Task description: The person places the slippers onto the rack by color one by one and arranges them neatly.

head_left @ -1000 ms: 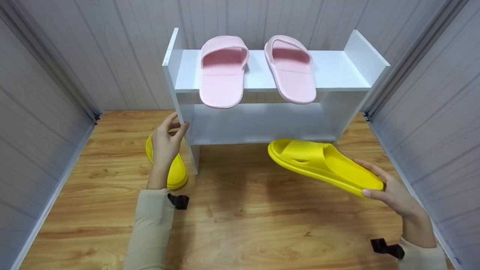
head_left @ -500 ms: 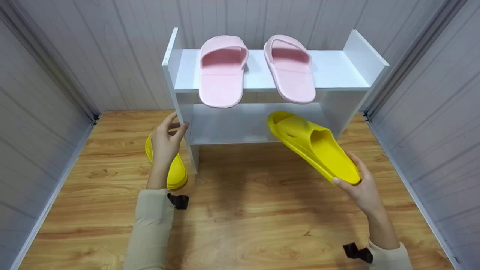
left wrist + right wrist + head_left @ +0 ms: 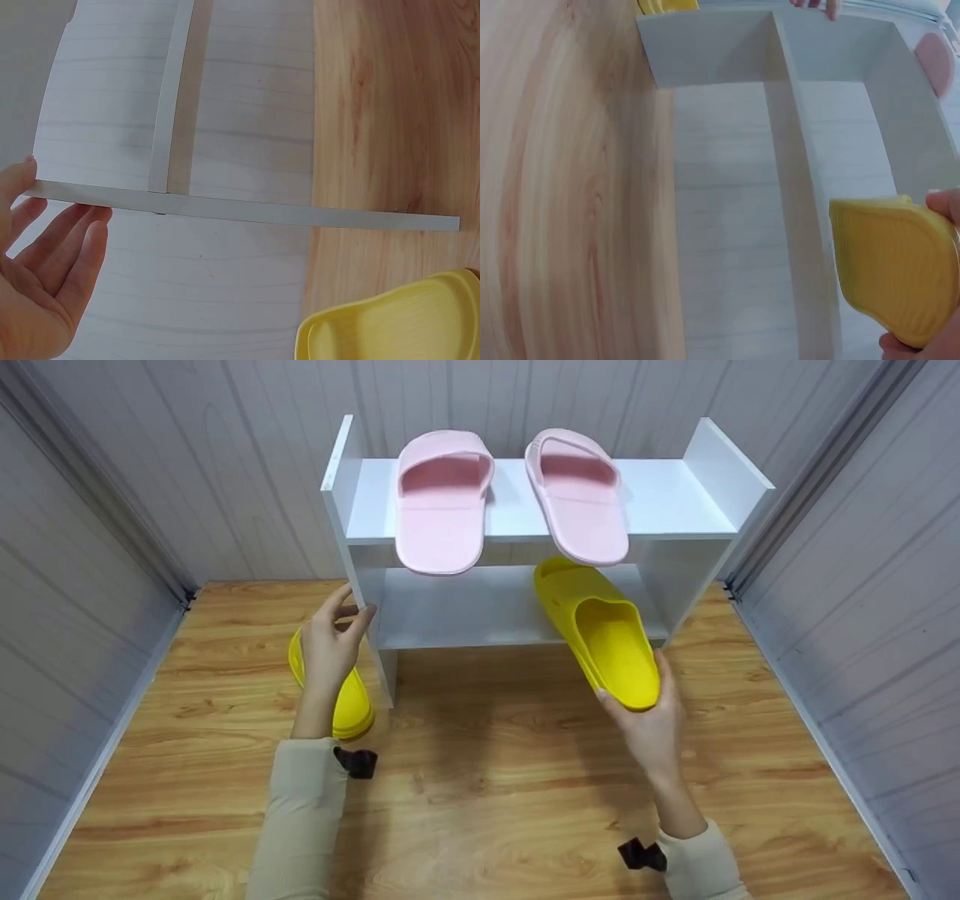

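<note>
My right hand (image 3: 654,731) grips a yellow slipper (image 3: 616,660) by its heel, thumb on the left edge and fingers on the right. The slipper's toe reaches in over the lower board of a white two-tier rack (image 3: 457,611), its heel sticking out in front. In the right wrist view the ribbed sole of the slipper (image 3: 892,270) shows. My left hand (image 3: 330,641) pinches the front edge of the rack's left side panel (image 3: 247,210) between thumb and fingers. A second yellow slipper (image 3: 352,711) lies on the floor left of the rack, partly hidden under my left hand.
Two pink slippers, the left one (image 3: 440,536) and the right one (image 3: 590,525), sit on the rack's top board, heels overhanging its front. Ribbed walls stand behind and on both sides of the wood-look floor (image 3: 480,810).
My right hand has carried the yellow slipper left and up, turning its toe toward the back and over the rack's lower board. My left hand has stayed on the side panel.
</note>
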Motion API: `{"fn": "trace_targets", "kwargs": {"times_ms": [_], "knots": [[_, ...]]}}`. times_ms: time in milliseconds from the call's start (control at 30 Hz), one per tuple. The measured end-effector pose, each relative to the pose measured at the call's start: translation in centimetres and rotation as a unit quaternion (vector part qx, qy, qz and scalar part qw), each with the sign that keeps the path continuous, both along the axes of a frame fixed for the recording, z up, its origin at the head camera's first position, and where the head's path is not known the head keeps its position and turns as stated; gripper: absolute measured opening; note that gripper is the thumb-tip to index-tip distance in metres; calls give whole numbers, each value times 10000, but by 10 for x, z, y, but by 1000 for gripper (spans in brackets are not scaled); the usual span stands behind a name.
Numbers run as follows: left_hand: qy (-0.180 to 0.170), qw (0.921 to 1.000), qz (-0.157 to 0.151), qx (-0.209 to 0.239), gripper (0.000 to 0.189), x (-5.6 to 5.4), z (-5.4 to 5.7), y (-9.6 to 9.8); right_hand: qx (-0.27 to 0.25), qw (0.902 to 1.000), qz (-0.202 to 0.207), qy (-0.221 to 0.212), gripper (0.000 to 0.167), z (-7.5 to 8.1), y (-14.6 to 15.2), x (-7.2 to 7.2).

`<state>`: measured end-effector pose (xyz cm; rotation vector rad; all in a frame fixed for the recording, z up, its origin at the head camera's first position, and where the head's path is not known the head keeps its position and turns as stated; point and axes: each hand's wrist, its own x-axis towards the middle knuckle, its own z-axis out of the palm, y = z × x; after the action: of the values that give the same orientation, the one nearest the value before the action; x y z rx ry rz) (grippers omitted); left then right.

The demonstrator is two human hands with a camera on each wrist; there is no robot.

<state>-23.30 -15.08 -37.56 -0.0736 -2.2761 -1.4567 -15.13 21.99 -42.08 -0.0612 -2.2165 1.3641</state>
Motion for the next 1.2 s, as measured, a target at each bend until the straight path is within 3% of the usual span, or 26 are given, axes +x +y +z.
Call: {"fn": "trace_targets", "kwargs": {"times_ms": [267,600,1200], "knots": [[31,10000,5,-73,38,1,1,1,-73,9989,-377,265,88,-11,-31,-15],[117,9998,-7,-159,37,1,0,-1,-305,9975,-361,534,86,-16,-54,-33],[90,9999,27,-114,37,1,0,0,-322,9954,-657,610,86,-21,-76,-46]]}}
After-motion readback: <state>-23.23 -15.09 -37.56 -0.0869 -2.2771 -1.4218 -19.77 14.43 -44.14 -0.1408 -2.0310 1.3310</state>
